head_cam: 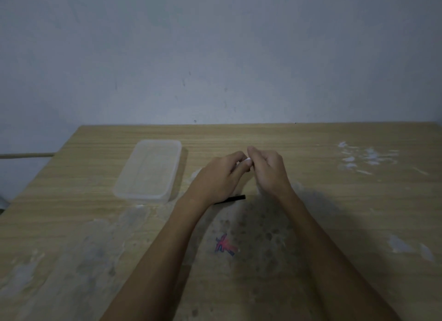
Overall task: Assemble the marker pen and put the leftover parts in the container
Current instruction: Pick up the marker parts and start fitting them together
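My left hand [222, 177] and my right hand [267, 170] meet above the middle of the wooden table [334, 201]. Both pinch a small white marker part [246, 162] between their fingertips; most of it is hidden by the fingers. A thin black marker part [235, 198] lies flat on the table just under my left wrist, partly covered by it. The clear plastic container [148, 170] stands to the left of my hands, without a lid, and looks empty.
White scuffs [366, 158] mark the table at the back right. A pink and blue ink scribble [224, 245] sits on the tabletop between my forearms. A plain wall rises behind the table's far edge.
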